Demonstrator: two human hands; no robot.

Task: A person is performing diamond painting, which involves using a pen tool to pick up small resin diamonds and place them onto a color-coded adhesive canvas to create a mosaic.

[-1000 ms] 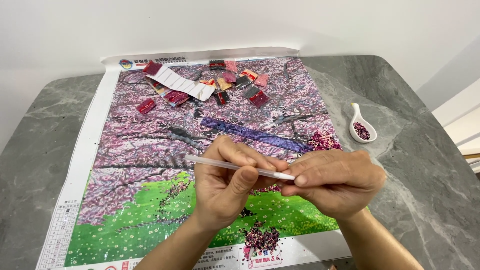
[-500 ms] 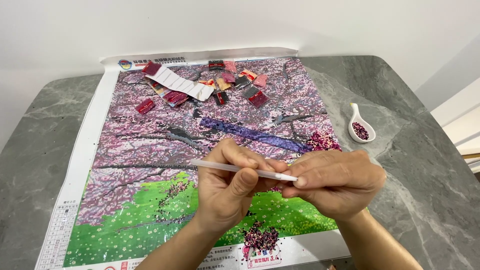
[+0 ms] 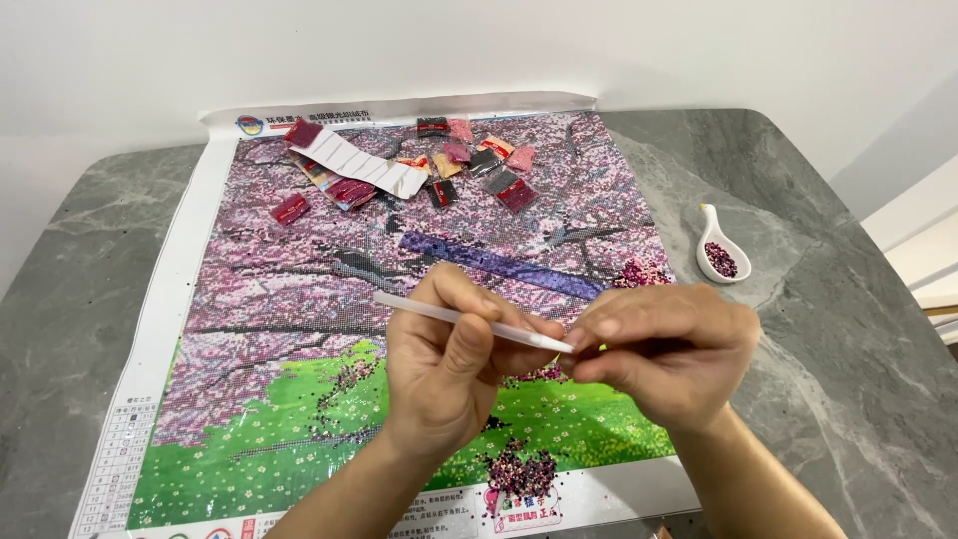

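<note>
My left hand (image 3: 444,364) grips a thin white pen-like applicator (image 3: 429,312) that points right, above a diamond-painting canvas (image 3: 299,279) of pink blossom trees and green grass. My right hand (image 3: 664,354) is curled with its fingertips pinched at the applicator's tip; whatever it pinches is hidden. Loose dark pink beads (image 3: 519,469) lie scattered on the canvas's lower edge below my hands.
Several small bead packets (image 3: 469,165) and a folded white paper strip (image 3: 359,168) lie at the canvas's far end. A white spoon-shaped tray (image 3: 720,250) with dark pink beads sits on the grey marble table (image 3: 848,329) to the right. A white wall is behind.
Both hands have lifted slightly and shifted away from me. The applicator is now tilted more steeply, its tip still between the right hand's fingertips.
</note>
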